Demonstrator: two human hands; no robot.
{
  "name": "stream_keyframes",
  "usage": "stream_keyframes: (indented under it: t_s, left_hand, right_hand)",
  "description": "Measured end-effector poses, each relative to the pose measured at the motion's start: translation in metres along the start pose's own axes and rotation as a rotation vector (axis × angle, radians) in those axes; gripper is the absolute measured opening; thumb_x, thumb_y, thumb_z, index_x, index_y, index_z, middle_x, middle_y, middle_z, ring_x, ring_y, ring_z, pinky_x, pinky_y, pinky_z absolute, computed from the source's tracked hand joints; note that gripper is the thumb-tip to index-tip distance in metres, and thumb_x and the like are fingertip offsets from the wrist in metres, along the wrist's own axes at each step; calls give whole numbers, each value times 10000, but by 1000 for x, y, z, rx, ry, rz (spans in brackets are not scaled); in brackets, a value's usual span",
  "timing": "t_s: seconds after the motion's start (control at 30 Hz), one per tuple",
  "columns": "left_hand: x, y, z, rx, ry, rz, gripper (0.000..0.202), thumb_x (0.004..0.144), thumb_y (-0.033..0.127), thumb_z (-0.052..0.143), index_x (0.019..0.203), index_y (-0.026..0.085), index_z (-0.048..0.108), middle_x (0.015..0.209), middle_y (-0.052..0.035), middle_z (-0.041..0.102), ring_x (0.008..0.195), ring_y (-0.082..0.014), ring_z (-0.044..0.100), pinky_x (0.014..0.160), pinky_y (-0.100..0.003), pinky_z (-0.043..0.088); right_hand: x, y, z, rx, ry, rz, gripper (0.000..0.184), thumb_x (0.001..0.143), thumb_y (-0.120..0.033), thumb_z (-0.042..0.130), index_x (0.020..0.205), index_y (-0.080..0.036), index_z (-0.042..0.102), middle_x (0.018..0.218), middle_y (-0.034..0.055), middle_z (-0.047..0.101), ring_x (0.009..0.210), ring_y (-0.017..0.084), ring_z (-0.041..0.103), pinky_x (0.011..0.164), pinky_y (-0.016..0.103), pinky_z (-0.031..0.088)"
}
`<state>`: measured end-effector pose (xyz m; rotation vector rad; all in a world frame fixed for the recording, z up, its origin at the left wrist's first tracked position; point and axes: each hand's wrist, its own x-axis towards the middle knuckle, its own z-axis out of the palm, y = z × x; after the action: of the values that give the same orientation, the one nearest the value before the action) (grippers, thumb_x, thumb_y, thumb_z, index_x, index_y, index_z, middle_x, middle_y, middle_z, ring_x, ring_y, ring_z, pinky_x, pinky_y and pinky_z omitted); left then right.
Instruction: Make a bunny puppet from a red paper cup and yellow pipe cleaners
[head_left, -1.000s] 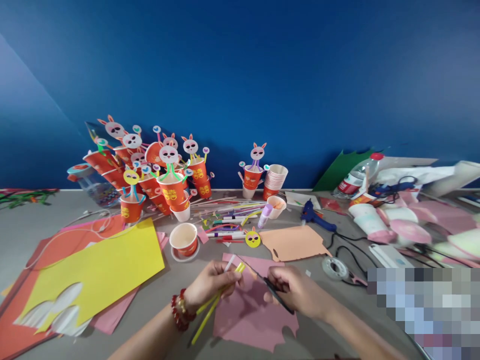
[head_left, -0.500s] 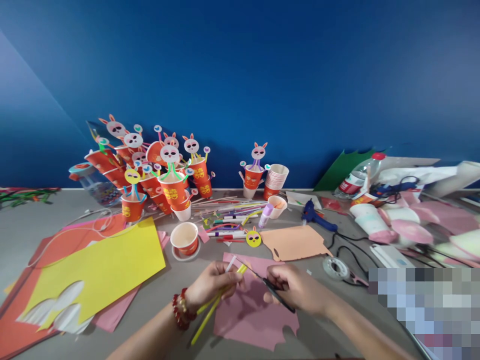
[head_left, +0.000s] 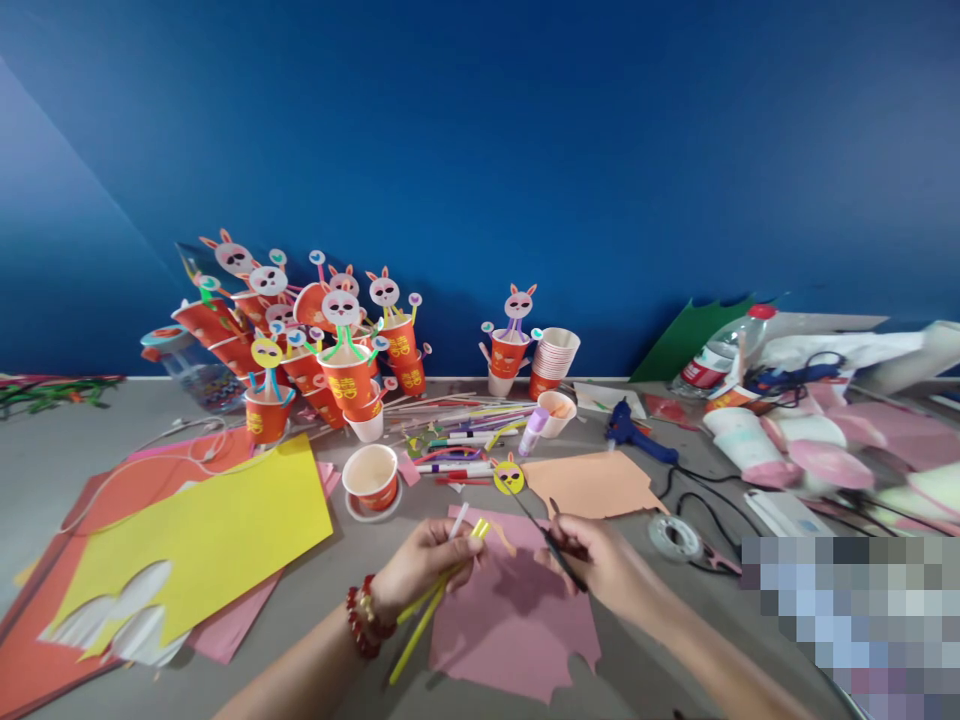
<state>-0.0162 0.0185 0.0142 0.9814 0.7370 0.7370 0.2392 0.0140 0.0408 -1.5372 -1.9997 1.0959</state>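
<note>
My left hand (head_left: 429,562) is closed around several yellow straws (head_left: 411,645), whose tops poke out above the thumb and whose lower ends slant down to the left. A pale, whitish strip (head_left: 458,520) is pinched along with them. In my right hand (head_left: 596,555) is a pair of black-handled scissors (head_left: 553,548), its blades pointing up and to the left, a little apart from the straws. Beneath both hands lies a pink paper sheet (head_left: 517,630) with cut edges. Just past the scissor tips sits a yellow bunny-face cutout (head_left: 508,478).
Red paper cups with bunny faces (head_left: 345,375) crowd the back left. An upright cup (head_left: 370,478) stands nearer, beside yellow paper (head_left: 247,515). Markers (head_left: 457,468), a glue stick (head_left: 532,430), orange paper (head_left: 592,483), a blue glue gun (head_left: 637,435) and tape (head_left: 675,538) lie around.
The scissors have drawn back from the straw tops, and their blades now point more steeply upward. My left hand keeps nearly the same place and grip.
</note>
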Motion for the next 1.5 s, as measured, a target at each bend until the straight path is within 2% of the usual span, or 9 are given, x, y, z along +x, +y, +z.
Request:
stream_keyframes:
  t_s: [0.2,0.37,0.5,0.63,0.73,0.93,1.2,1.37,1.5]
  left_hand:
    - [2,1,1,-9,38,21,475,737,582,759,712,113,689,411,39,507,357,-57,364,415,-216,243]
    - [4,-2,2,-16,59,32,487,734,599,753,761,117,694,450,32,544,369,-61,395,416,-211,256]
    - [4,-3,4,-10,75,57,487,761,600,728,787,116,687,444,41,526,379,-62,385,428,-207,255]
    - [5,-5,8,-6,66,87,484,770,593,725,813,114,675,445,45,519,385,-65,382,438,-210,246]
    - [5,-9,10,2,56,112,479,776,588,727,804,114,661,447,45,520,393,-66,383,455,-215,249]
    - [2,-11,10,22,78,133,501,754,611,741,800,125,629,470,40,535,427,-76,402,485,-221,282]
    - [6,-21,11,-80,182,30,670,917,727,321,692,144,565,547,-7,538,429,-87,388,426,-242,236]
    - [2,-22,13,-56,125,110,478,857,632,611,852,161,528,630,39,502,491,-63,389,452,-201,266]
    - [2,-20,13,-57,39,109,459,866,616,616,842,176,488,582,74,441,425,-43,307,382,-176,228]
  right_hand:
    - [-16,30,-31,-525,241,73,144,824,-370,587,788,-237,543,715,4,699,607,188,657,529,235,355]
    - [-29,57,-41,-846,237,126,113,865,-299,567,828,-230,648,730,71,763,673,276,738,521,275,385]
    - [-33,48,-40,-975,316,85,195,884,-302,565,789,-197,699,729,115,760,626,275,720,508,285,372]
    - [-27,9,-24,-597,358,-104,263,962,-330,498,937,-214,732,898,92,775,698,221,703,600,280,437]
    - [-8,-23,4,-110,197,-186,257,939,-426,589,1035,-222,711,768,30,733,597,162,627,561,244,437]
    - [35,-49,44,484,95,-234,220,876,-397,651,819,-185,644,691,1,646,615,139,597,578,235,467]
    - [44,-46,55,602,59,-221,201,833,-379,661,790,-189,611,661,-13,591,579,137,551,541,245,434]
    - [49,-46,63,566,125,-216,232,829,-400,674,769,-184,614,685,-5,587,629,143,532,590,251,418]
    - [52,-44,60,543,105,-219,284,825,-447,703,765,-190,597,697,-9,572,628,135,504,579,242,405]
